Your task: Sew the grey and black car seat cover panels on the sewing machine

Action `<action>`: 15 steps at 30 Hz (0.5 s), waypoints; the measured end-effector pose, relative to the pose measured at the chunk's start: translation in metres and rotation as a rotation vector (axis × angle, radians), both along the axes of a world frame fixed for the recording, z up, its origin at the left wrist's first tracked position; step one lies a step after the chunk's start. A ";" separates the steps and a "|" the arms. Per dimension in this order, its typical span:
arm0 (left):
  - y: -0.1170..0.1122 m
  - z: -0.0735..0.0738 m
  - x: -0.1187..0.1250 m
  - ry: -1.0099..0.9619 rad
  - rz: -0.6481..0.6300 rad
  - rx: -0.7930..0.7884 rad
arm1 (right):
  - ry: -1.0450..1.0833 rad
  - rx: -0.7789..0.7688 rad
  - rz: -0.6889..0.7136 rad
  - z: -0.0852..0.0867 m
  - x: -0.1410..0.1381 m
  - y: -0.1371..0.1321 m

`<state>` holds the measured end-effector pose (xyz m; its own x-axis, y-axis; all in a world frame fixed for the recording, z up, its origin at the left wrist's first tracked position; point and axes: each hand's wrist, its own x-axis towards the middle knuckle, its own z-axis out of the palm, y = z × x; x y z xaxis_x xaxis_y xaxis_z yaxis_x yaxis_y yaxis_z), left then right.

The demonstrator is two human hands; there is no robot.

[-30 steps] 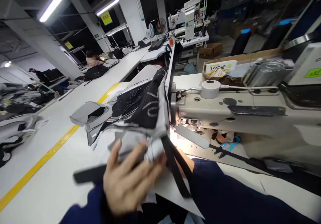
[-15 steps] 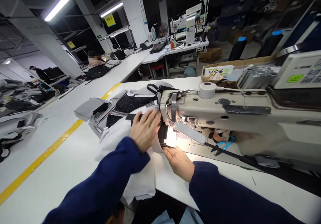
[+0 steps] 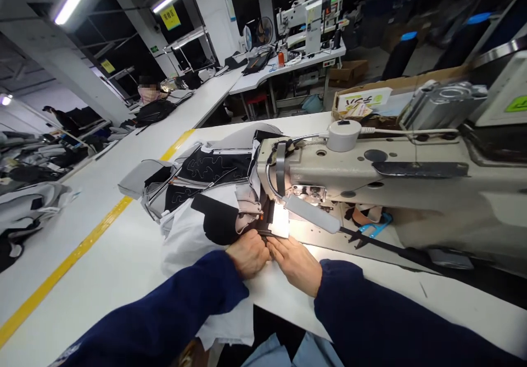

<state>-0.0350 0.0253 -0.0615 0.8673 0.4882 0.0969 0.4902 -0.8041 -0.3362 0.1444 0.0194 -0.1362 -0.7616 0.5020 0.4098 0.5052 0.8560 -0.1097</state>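
Pinching flat black webbing [image 3: 267, 217] over soft cloth [image 3: 185, 236]: left hand [image 3: 248, 253], right hand [image 3: 298, 262].

The white table [image 3: 102, 268] with a yellow stripe [image 3: 82, 249] carries a sewing machine [image 3: 395, 186], fabric pieces [image 3: 197, 191] and blue scissors [image 3: 373, 230].

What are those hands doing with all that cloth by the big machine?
A person in dark blue sleeves is at a beige industrial sewing machine on a white table. The left hand is curled shut on the near edge of a black, grey and white fabric piece, right beside the lit needle area. The right hand has its fingertips on the same edge; whether they pinch it is unclear. Blue-handled scissors lie under the machine's arm.
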 end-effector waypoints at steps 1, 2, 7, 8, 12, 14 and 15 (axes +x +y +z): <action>-0.002 0.003 0.001 -0.002 0.061 -0.040 | -0.001 0.011 -0.002 0.000 0.000 -0.001; -0.001 0.007 0.002 0.002 0.131 -0.083 | -0.003 0.029 -0.010 0.001 0.001 -0.003; 0.023 0.010 0.015 0.050 0.307 -0.200 | 0.030 0.122 -0.062 0.009 0.000 -0.010; 0.028 0.005 0.016 0.020 0.249 -0.218 | 0.025 0.112 -0.074 0.010 0.000 -0.011; 0.042 -0.015 0.017 -0.352 0.095 -0.305 | -0.002 0.106 -0.085 0.006 -0.002 -0.011; 0.045 -0.016 0.018 -0.596 0.196 -0.358 | 0.020 0.118 -0.072 0.003 -0.001 -0.010; 0.046 -0.015 0.018 -0.675 0.254 -0.390 | 0.032 0.114 -0.069 0.002 -0.001 -0.009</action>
